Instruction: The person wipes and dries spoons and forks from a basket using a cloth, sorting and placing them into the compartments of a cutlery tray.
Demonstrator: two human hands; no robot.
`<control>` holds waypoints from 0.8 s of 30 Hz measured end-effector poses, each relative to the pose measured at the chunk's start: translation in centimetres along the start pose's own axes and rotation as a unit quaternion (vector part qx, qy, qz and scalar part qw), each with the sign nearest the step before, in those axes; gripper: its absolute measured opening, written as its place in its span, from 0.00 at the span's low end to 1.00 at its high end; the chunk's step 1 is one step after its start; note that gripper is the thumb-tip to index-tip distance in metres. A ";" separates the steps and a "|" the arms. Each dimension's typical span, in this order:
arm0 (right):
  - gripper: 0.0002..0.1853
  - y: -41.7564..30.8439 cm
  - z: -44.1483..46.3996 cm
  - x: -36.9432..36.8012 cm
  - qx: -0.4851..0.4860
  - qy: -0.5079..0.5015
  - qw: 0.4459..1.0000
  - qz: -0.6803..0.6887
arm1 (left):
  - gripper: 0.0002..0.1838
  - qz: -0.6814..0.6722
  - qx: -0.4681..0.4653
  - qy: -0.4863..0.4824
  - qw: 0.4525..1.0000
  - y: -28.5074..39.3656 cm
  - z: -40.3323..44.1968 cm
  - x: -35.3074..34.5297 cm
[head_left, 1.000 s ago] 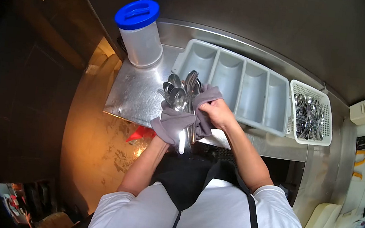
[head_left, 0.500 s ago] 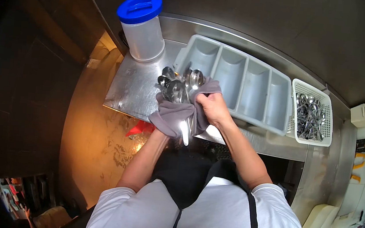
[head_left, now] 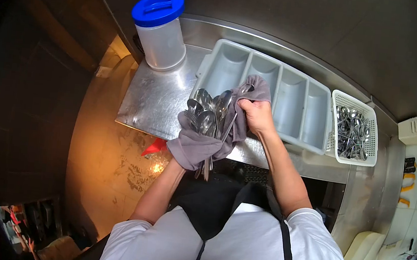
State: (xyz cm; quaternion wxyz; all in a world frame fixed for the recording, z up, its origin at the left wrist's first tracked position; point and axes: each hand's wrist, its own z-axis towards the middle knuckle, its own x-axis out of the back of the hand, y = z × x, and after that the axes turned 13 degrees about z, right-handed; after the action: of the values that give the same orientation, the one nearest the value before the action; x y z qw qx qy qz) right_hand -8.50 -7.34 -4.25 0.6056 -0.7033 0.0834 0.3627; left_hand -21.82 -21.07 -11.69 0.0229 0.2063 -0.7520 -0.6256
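A grey cloth point(head_left: 194, 149) covers most of my left hand point(head_left: 178, 169), which is closed through it around a bundle of spoons and forks point(head_left: 206, 119). The heads point up and away; several handles stick out below. My right hand point(head_left: 258, 116) grips the other end of the cloth, folded about the bowl of a single spoon point(head_left: 247, 89). That spoon's handle slants down toward the bundle. Both hands are in front of a grey cutlery tray point(head_left: 249, 68) with long compartments, the right one over its near edge.
A clear container with a blue lid point(head_left: 159, 9) stands at the left on the steel counter point(head_left: 144, 93). Right of the tray is a white perforated basket point(head_left: 338, 155) with jumbled cutlery. A red object point(head_left: 154, 147) lies below the counter's front edge.
My right hand has moved right and slightly up with the cloth, away from the bundle, and a spoon now shows in it. The bundle in my left hand has shifted slightly down and right.
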 end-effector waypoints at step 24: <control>0.07 4.6 0.3 -0.3 0.239 0.041 0.944 -0.221 | 0.09 -0.070 0.056 0.019 0.996 2.6 -3.3 -3.9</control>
State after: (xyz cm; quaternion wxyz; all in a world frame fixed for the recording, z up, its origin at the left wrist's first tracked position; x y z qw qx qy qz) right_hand -11.40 -8.37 -7.68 0.8171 -0.5529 0.0349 0.1595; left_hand -18.01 -22.43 -7.62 -0.0180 0.2713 -0.7690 -0.5785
